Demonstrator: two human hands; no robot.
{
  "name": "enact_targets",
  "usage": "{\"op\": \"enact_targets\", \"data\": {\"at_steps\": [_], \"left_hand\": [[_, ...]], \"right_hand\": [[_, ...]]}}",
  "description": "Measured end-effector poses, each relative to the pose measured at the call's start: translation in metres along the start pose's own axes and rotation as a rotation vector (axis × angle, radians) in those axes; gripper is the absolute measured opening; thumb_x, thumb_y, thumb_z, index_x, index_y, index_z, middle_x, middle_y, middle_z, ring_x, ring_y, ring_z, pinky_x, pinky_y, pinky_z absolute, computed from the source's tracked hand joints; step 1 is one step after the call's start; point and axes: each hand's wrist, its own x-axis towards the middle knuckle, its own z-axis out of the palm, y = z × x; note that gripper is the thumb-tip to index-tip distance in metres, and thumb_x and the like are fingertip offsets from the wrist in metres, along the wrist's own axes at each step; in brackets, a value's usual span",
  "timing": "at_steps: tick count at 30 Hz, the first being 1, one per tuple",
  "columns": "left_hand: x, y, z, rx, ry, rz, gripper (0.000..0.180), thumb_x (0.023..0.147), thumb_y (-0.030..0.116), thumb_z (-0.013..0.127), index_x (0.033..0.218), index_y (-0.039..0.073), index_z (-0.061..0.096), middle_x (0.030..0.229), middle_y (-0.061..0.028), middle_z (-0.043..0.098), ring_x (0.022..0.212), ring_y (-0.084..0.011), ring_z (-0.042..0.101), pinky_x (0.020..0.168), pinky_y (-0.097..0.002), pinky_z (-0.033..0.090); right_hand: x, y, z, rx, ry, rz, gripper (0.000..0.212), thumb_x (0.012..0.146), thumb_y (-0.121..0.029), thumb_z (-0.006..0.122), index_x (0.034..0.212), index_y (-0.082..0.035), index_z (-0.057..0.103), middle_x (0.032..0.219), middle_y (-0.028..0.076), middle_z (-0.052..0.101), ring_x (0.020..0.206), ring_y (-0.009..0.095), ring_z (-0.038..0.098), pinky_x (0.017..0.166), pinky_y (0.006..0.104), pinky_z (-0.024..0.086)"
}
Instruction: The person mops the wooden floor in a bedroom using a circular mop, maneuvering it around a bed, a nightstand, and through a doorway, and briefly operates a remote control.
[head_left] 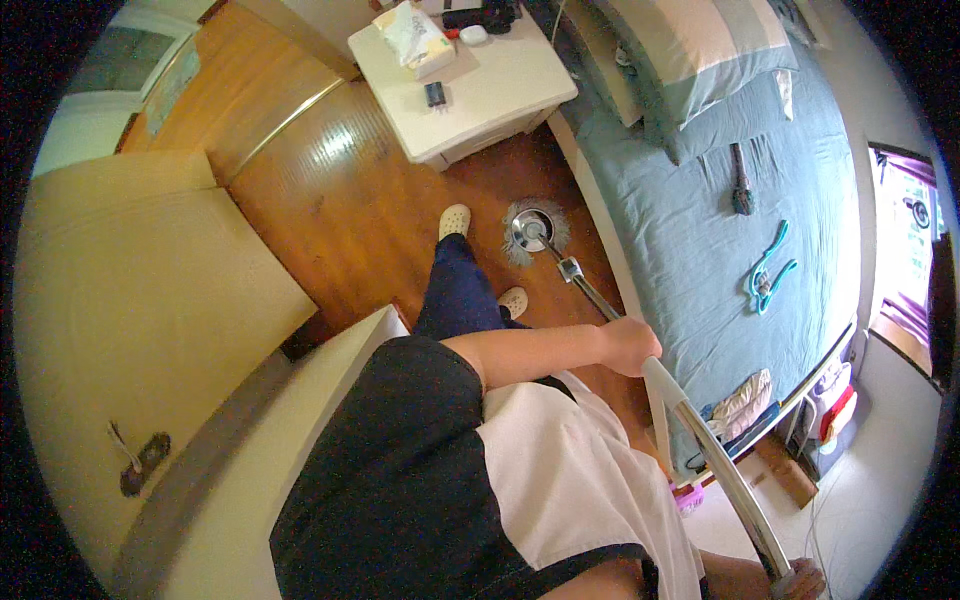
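A spin mop with a long metal handle (722,455) slants across the view from lower right toward the floor. Its round metal head (533,230), edged with grey fringe, rests on the wooden floor between the bed and my feet. My left hand (632,346) is wrapped round the middle of the handle, that arm crossing in front of my body. Down at the lower right edge, my right hand (800,580) grips the handle's upper end, its fingers partly in shadow.
A bed (680,220) with a blue-green sheet runs along the right, bearing pillows (730,70), a dark brush (741,185) and a turquoise hanger (768,275). Ahead stands a white bedside cabinet (480,100) with a tissue pack (415,38). A door (150,300) fills the left.
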Motion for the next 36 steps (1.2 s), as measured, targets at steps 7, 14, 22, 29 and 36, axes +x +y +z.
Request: {"op": "enact_targets", "data": {"at_steps": [7, 14, 22, 29, 36], "left_hand": [[-0.011, 0.008, 0.023, 0.140, 0.081, -0.096, 0.014, 0.064, 0.024, 0.058, 0.063, 0.010, 0.056, 0.067, -0.0109, 0.059, 0.068, -0.0312, 0.059, 0.061, -0.0425, 0.046], [-0.022, -0.011, 0.012, 0.293, 0.182, -0.179, 0.014, 0.061, 0.025, 0.058, 0.061, 0.011, 0.055, 0.064, -0.0096, 0.058, 0.066, -0.0309, 0.059, 0.059, -0.0425, 0.046], [-0.046, -0.043, -0.015, 0.318, 0.296, -0.247, 0.008, 0.062, 0.017, 0.061, 0.066, 0.012, 0.058, 0.069, -0.0075, 0.060, 0.071, -0.0273, 0.059, 0.069, -0.0389, 0.043], [-0.075, -0.055, -0.032, 0.430, 0.324, -0.286, 0.007, 0.064, 0.020, 0.059, 0.069, 0.013, 0.060, 0.072, -0.0076, 0.060, 0.076, -0.0253, 0.059, 0.068, -0.0407, 0.041], [-0.124, -0.012, -0.017, 0.220, 0.348, -0.235, 0.014, 0.062, 0.025, 0.060, 0.061, 0.012, 0.054, 0.061, -0.0086, 0.056, 0.065, -0.0293, 0.057, 0.061, -0.0426, 0.041]], "right_hand": [[-0.029, -0.017, -0.031, 0.096, -0.012, -0.081, 0.027, 0.083, -0.031, 0.041, 0.059, -0.019, 0.039, 0.048, -0.004, 0.036, 0.043, 0.009, 0.039, 0.039, 0.0244, 0.032], [-0.058, -0.011, -0.040, 0.011, -0.017, -0.058, 0.029, 0.084, -0.029, 0.038, 0.060, -0.015, 0.038, 0.048, -0.002, 0.037, 0.042, 0.010, 0.038, 0.038, 0.0225, 0.031], [-0.094, 0.008, -0.031, -0.157, 0.094, 0.054, 0.028, 0.072, -0.013, 0.050, 0.052, -0.014, 0.030, 0.048, -0.003, 0.029, 0.049, 0.007, 0.030, 0.049, 0.0235, 0.024], [-0.107, 0.014, -0.029, -0.158, 0.089, 0.157, 0.027, 0.076, -0.015, 0.044, 0.056, -0.016, 0.025, 0.050, -0.003, 0.025, 0.047, 0.007, 0.024, 0.049, 0.0231, 0.024], [-0.062, -0.009, 0.029, 0.250, -0.349, 0.298, 0.029, 0.084, -0.019, 0.038, 0.056, -0.012, 0.033, 0.051, 0.000, 0.031, 0.046, 0.011, 0.032, 0.043, 0.0252, 0.029]]}}
